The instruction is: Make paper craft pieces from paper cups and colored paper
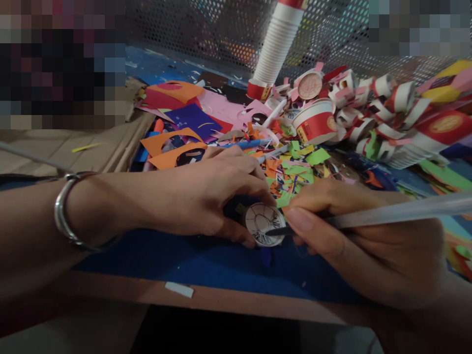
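Note:
A small white round disc (260, 220) with a raised rim, perhaps a paper cup's base, lies on the blue table top near its front edge. Black lines form an oval and rays on its face. My left hand (217, 191) pinches the disc's edge between thumb and fingers. In my right hand (354, 241) is a pen (398, 210) with a pale barrel, its black tip touching the drawing. A dark blue scrap (266, 257) sticks out just below the disc. The disc's underside is hidden.
Colourful paper scraps (295, 172) heap up behind my hands. A tall stack of paper cups (278, 42) leans at the back; a red-and-white cup (317, 123) and cut cup rings (383, 86) lie right. Cardboard (106, 142) lies left, and a perforated metal panel (184, 34) stands behind.

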A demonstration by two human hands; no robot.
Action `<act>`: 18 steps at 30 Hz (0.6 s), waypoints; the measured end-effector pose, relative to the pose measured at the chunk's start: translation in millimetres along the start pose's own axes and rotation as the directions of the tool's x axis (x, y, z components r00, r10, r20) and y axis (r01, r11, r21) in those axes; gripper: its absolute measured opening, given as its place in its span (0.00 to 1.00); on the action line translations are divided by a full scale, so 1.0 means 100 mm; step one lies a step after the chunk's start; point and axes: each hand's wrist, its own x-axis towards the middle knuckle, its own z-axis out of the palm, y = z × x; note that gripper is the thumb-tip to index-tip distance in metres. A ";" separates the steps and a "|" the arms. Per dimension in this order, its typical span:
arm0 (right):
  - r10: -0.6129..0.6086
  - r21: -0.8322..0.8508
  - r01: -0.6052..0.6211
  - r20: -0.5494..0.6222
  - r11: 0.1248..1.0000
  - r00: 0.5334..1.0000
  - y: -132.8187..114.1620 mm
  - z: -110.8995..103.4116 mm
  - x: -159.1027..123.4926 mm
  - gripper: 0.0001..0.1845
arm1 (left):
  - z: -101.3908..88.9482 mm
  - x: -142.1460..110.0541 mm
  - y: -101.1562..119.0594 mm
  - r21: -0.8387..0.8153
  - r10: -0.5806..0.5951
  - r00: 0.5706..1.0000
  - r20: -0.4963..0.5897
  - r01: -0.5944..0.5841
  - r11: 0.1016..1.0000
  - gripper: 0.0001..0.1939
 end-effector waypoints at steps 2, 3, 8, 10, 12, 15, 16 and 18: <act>0.012 -0.002 -0.012 0.012 1.000 1.000 0.00 -0.01 0.00 0.09 | -0.01 0.00 0.01 0.026 0.004 0.998 0.061 -0.006 1.000 0.17; 0.014 0.000 -0.014 0.017 1.000 1.000 0.01 -0.01 -0.01 0.09 | -0.01 0.00 0.01 0.044 0.011 0.996 0.086 -0.015 0.999 0.18; 0.029 0.000 -0.029 0.022 1.000 0.999 0.01 -0.02 -0.01 0.10 | -0.01 0.00 0.01 0.067 -0.006 0.997 0.071 0.001 0.998 0.18; 0.035 0.005 -0.035 0.037 0.999 0.999 0.01 -0.03 -0.01 0.11 | 0.00 -0.01 0.01 0.066 -0.008 0.998 0.063 0.004 0.998 0.19; 0.047 0.004 -0.047 0.050 0.999 0.998 0.01 -0.02 0.00 0.12 | 0.00 -0.01 0.01 0.060 -0.011 0.998 0.059 0.007 0.998 0.19; 0.083 -0.027 -0.082 0.030 0.996 0.996 0.03 -0.02 0.00 0.13 | 0.00 -0.01 0.01 0.059 -0.023 0.998 0.060 0.020 0.998 0.18; 0.083 -0.032 -0.082 0.015 0.996 0.996 0.03 -0.01 0.00 0.12 | 0.00 -0.01 0.01 0.059 -0.028 0.998 0.057 0.025 0.998 0.19; 0.070 -0.034 -0.070 -0.002 0.997 0.998 0.03 -0.01 -0.01 0.11 | 0.00 -0.02 0.02 0.058 -0.036 0.998 0.054 0.033 0.998 0.19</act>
